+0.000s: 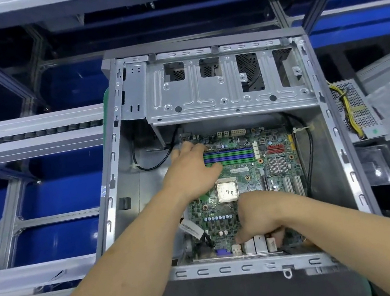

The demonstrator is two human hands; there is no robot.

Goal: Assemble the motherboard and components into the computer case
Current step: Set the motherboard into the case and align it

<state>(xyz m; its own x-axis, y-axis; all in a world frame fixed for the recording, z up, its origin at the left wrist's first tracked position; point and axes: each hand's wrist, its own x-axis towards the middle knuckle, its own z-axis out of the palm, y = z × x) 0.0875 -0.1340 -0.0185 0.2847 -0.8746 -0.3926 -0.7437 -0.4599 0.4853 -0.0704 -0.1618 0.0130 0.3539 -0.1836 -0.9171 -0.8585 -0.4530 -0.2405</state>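
Case (338, 149) interior: motherboard (244, 173) w/ side gaps

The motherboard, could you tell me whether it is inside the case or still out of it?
Inside. The motherboard lies within the case walls, both hands on it.

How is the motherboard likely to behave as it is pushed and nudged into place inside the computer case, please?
The motherboard looks like a thin, flat, rigid board, so it should slide as one piece rather than flop. Densely packed small parts suggest it is fragile. With the left hand and right hand at opposite ends, uneven pressure might flex it slightly.
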